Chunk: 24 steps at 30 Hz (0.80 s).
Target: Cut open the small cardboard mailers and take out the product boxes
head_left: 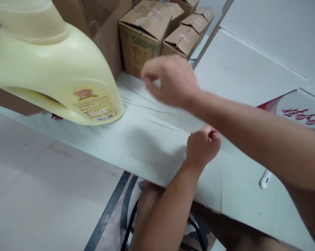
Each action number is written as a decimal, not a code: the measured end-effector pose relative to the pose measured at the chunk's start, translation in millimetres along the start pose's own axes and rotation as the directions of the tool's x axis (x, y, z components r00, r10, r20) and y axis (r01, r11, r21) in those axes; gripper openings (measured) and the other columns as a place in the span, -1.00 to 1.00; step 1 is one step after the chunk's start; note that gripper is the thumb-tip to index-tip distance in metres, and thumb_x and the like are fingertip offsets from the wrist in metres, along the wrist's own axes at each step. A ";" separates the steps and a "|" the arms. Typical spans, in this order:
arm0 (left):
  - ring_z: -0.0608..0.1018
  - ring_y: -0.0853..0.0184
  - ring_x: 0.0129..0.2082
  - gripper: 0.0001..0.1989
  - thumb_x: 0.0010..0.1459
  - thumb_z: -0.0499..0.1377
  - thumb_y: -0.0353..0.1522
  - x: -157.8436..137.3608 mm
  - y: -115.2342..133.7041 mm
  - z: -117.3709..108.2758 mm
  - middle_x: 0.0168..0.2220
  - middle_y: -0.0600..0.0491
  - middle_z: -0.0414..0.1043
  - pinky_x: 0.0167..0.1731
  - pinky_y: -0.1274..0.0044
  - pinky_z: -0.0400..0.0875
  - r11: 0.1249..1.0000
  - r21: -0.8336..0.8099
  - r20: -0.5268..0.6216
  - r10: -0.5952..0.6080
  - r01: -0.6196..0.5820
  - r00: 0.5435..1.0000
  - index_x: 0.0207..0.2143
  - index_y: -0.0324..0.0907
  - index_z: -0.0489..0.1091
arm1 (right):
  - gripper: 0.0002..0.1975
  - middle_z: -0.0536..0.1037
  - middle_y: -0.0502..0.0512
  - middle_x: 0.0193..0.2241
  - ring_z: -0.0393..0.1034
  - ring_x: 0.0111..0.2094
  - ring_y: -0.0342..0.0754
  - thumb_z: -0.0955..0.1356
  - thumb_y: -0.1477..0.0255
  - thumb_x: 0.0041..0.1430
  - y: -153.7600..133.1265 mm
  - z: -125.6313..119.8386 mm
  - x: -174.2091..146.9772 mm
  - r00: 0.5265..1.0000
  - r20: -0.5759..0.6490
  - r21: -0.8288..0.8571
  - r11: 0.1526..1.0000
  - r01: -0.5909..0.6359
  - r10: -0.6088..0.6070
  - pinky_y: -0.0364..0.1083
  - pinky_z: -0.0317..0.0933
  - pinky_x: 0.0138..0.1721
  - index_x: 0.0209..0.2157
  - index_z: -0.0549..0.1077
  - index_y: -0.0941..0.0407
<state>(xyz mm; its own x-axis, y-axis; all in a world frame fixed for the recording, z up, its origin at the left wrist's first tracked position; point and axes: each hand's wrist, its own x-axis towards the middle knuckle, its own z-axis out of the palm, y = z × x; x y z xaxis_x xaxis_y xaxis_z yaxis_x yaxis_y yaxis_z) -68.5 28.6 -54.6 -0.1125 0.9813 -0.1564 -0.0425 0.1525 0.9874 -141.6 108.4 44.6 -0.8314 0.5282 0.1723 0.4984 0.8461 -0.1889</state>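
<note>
Dark, hair-thin strands (149,108) lie on the pale tabletop (107,143), between the jug's base and the two hands; whether they are hair or thread cannot be told. As far as can be judged, the handling is under way rather than finished: three strands rest loose and separate, roughly side by side, neither gathered nor joined, and no finished piece shows.

Nearest is the left forearm, reaching over the table edge above patterned cloth. The left hand (203,146) is clenched, fingers curled in; whether it pinches something fine cannot be seen. The right hand (170,82), slightly blurred, is raised over the table, its thumb and fingers bent together around a small gap. No object shows in it, though a single strand could go unnoticed.

The tabletop is smooth and faintly glossy. Under the right forearm, a slim white plastic stick (264,180) is partly hidden; beyond it lies a flat red-and-white printed packet (300,111).

To the left looms a rounded, pale-yellow plastic jug (53,66) with a moulded handle and a printed label. Farther back, matte brown cardboard cartons (143,45) stand close together, flaps creased and taped.
</note>
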 end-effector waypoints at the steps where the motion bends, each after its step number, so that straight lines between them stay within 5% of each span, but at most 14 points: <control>1: 0.38 0.39 -0.49 -0.88 0.14 0.07 -0.41 0.0 -1.0 -1.1 -0.52 0.14 0.39 -0.40 0.50 0.26 1.000 -0.005 -0.001 0.010 -0.010 1.000 -0.43 -0.11 0.37 | -0.75 0.50 0.10 -0.09 0.44 0.08 0.14 0.20 0.42 0.32 22.4 3.0 19.8 0.989 -0.047 -0.079 0.986 -0.146 0.142 0.20 0.34 0.17 -0.18 0.50 0.08; 4: 0.37 0.40 -0.51 -0.88 0.13 0.06 -0.39 -1.3 -4.1 -4.2 -0.52 0.17 0.38 -0.42 0.51 0.24 0.999 -0.042 -0.012 0.030 -0.031 0.999 -0.44 -0.10 0.35 | -0.46 0.21 0.28 0.30 0.10 0.38 0.35 0.28 0.31 0.33 78.3 12.5 55.6 0.926 -0.037 -0.220 0.901 -0.373 0.375 0.32 0.14 0.31 0.29 0.24 0.15; 6: 0.39 0.40 -0.50 -0.89 0.13 0.06 -0.39 -1.2 -5.6 -6.2 -0.51 0.18 0.39 -0.40 0.51 0.24 0.998 -0.054 -0.036 0.042 -0.044 0.998 -0.43 -0.10 0.36 | -0.32 0.12 0.34 0.35 0.02 0.40 0.43 0.34 0.25 0.31 98.5 19.4 65.3 0.895 -0.024 -0.245 0.865 -0.437 0.445 0.39 0.04 0.35 0.36 0.12 0.17; 10: 0.37 0.42 -0.52 -0.88 0.13 0.06 -0.41 2.3 -6.5 -7.8 -0.52 0.18 0.39 -0.41 0.51 0.22 0.997 -0.060 -0.067 0.051 -0.055 0.996 -0.44 -0.11 0.35 | -0.35 0.23 0.39 0.32 0.15 0.34 0.44 0.33 0.24 0.31 107.5 29.7 73.2 0.858 -0.064 -0.268 0.819 -0.507 0.510 0.43 0.13 0.28 0.35 0.17 0.14; 20: 0.38 0.40 -0.49 -0.90 0.10 0.10 -0.45 2.5 -4.8 -7.2 -0.55 0.17 0.35 -0.38 0.51 0.27 0.988 -0.091 -0.172 0.107 -0.124 0.979 -0.43 -0.11 0.38 | -0.49 0.34 0.50 0.26 0.35 0.20 0.39 0.23 0.41 0.30 108.3 22.4 45.1 0.926 -0.042 -0.442 0.824 -0.354 0.376 0.29 0.20 0.16 0.23 0.29 0.27; 22: 0.39 0.39 -0.49 -0.90 0.12 0.10 -0.45 2.6 -5.4 -8.0 -0.55 0.15 0.35 -0.37 0.51 0.29 0.974 -0.083 -0.288 0.179 -0.210 0.941 -0.43 -0.12 0.38 | -0.44 0.31 0.48 0.31 0.37 0.20 0.36 0.21 0.39 0.30 103.2 19.1 20.4 0.952 -0.030 -0.463 0.840 -0.282 0.303 0.26 0.19 0.16 0.27 0.25 0.31; 24: 0.42 0.38 -0.48 -0.88 0.15 0.08 -0.44 2.4 -6.6 -10.5 -0.52 0.12 0.39 -0.36 0.51 0.32 0.939 -0.044 -0.446 0.287 -0.341 0.848 -0.40 -0.12 0.38 | -0.40 0.25 0.48 0.36 0.36 0.23 0.33 0.20 0.38 0.29 97.8 16.5 -16.8 0.978 -0.036 -0.462 0.864 -0.199 0.205 0.25 0.18 0.18 0.30 0.22 0.33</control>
<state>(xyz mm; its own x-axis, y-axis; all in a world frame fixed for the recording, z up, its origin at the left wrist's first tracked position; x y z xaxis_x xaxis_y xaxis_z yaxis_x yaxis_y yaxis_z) -78.8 28.7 -61.7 -0.5499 0.8234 0.1402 -0.0454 -0.1970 0.9793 -82.9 181.1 7.3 -0.7020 0.6928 0.1650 0.7094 0.6594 0.2490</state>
